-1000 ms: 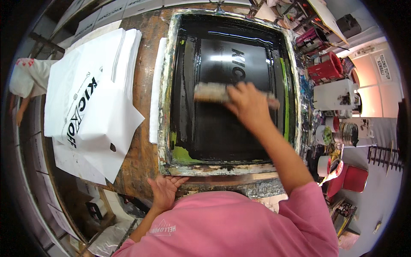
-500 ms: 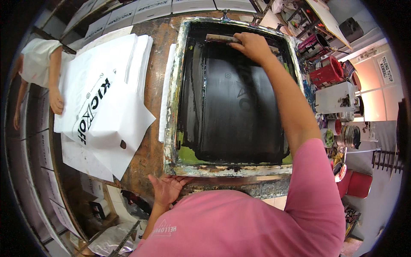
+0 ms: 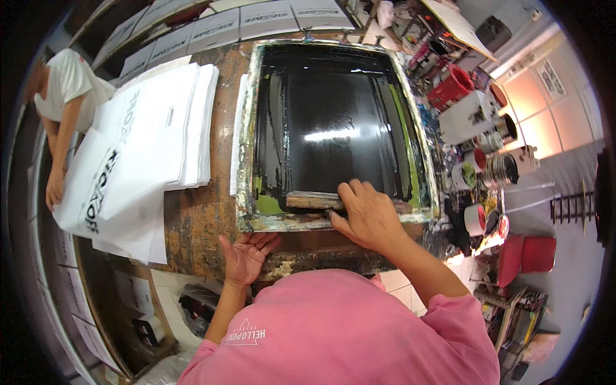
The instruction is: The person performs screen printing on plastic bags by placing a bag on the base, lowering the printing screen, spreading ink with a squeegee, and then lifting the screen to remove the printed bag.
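Note:
A large screen printing frame (image 3: 246, 173) with a paint-crusted rim lies on the worn wooden table, its mesh (image 3: 333, 115) coated in wet black ink. At the near end of the mesh, my right hand (image 3: 371, 215) is closed on the wooden handle of a squeegee (image 3: 311, 200), which lies crosswise. My left hand (image 3: 248, 256) is palm up at the near edge of the frame. Its fingers are stretched out toward the rim's underside, with the thumb apart, and their tips are partly hidden.
At the left, a co-worker's hand (image 3: 55, 186) holds a printed white sheet (image 3: 115, 186) over a stack of white sheets (image 3: 199, 128). Hinge clamps (image 3: 343, 38) line the frame's far side. Ink cans and a red bucket (image 3: 449, 86) crowd the right. Boxes (image 3: 266, 19) stand behind.
My right hand has drawn the squeegee from the far end of the mesh to the near end. My left hand stays by the near rim. The co-worker has pulled the printed sheet leftward.

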